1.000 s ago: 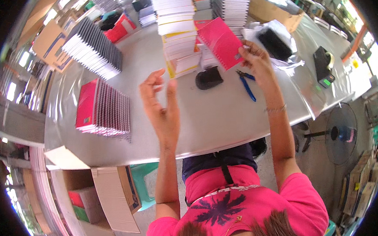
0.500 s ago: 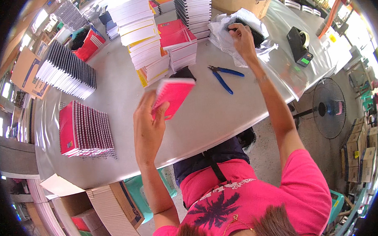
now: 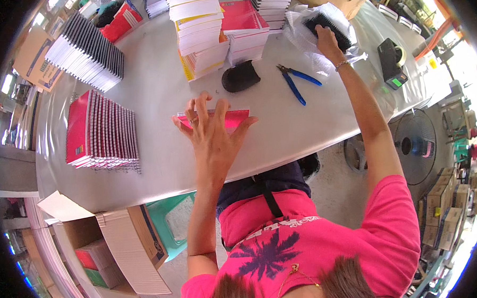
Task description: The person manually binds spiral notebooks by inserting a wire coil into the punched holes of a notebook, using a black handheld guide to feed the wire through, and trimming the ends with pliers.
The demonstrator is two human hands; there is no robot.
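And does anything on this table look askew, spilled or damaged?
No clear spill or damage. The tall yellow-edged notebook stack looks a bit askew, its edges jutting unevenly instead of lining up, and the white wrapping around the black bundle at the right hand is crumpled.

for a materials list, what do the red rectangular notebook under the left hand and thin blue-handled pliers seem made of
Red notebook: probably smooth card cover, evenly coloured. Pliers: likely dull metal head, dark and slim; grips smooth plastic or rubber, uniformly blue.
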